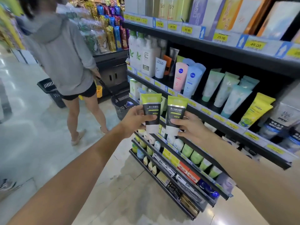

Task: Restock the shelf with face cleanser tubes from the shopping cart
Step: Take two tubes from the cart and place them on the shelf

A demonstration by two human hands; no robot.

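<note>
I hold two face cleanser tubes upright side by side in front of the shelf unit. My left hand [135,120] grips the left tube [151,109], green-topped with a dark band marked MEN and a white cap end pointing down. My right hand [189,127] grips the matching right tube [176,114]. Both tubes hang in the air just off the edge of the middle shelf [215,125], where other cleanser tubes stand, among them yellow-green ones [257,109]. The shopping cart is out of view.
A person in a grey hoodie [65,54] stands in the aisle at the left, pulling a black basket [121,104]; another basket [50,90] sits behind. Pink and blue tubes [186,78] and teal tubes [227,90] fill the shelf. Lower shelves [170,169] hold soaps and boxes.
</note>
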